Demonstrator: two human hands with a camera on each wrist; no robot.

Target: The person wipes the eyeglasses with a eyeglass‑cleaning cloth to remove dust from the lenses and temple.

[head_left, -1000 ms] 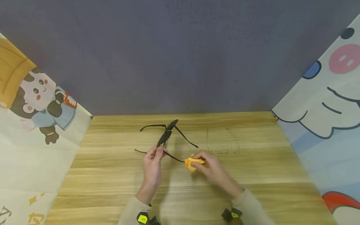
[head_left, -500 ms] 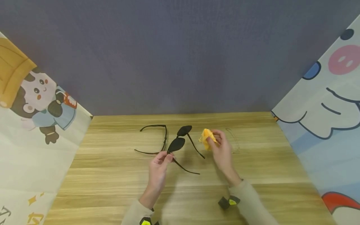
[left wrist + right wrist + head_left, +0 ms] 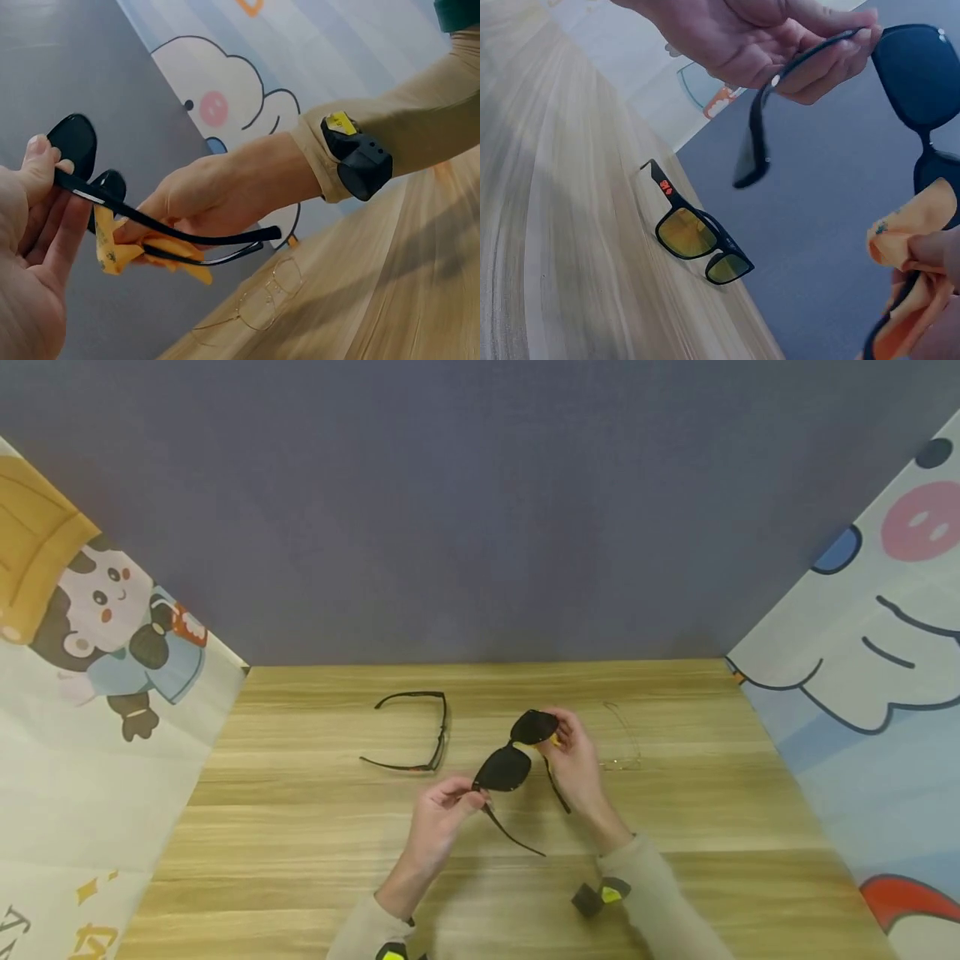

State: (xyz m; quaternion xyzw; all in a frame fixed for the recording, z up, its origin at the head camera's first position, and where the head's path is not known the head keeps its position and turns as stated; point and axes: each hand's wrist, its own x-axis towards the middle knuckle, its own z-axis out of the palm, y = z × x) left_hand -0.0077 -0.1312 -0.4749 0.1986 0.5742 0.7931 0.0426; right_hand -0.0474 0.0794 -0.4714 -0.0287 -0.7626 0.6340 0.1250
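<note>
A pair of black sunglasses (image 3: 504, 769) is held above the table with its temples unfolded. My left hand (image 3: 438, 822) pinches it at the hinge corner of one lens, thumb toward me. At the other lens, my right hand (image 3: 579, 768) grips a yellow-orange cloth (image 3: 907, 225) against the frame. The left wrist view shows the cloth (image 3: 120, 251) bunched between the right fingers, close to the far lens and one temple. From the head view, the sunglasses and right hand hide most of the cloth.
Black-framed glasses (image 3: 442, 731) stand open on the wooden table (image 3: 300, 860) at left; their lenses (image 3: 688, 232) look yellow in the right wrist view. Thin wire-framed glasses (image 3: 622, 766) lie at right, partly behind my right hand. A grey wall (image 3: 480, 527) rises behind the table.
The sunglasses and left hand have moved right, and the lenses have turned to face up more. My right hand has taken the cloth from a temple tip up to the far lens.
</note>
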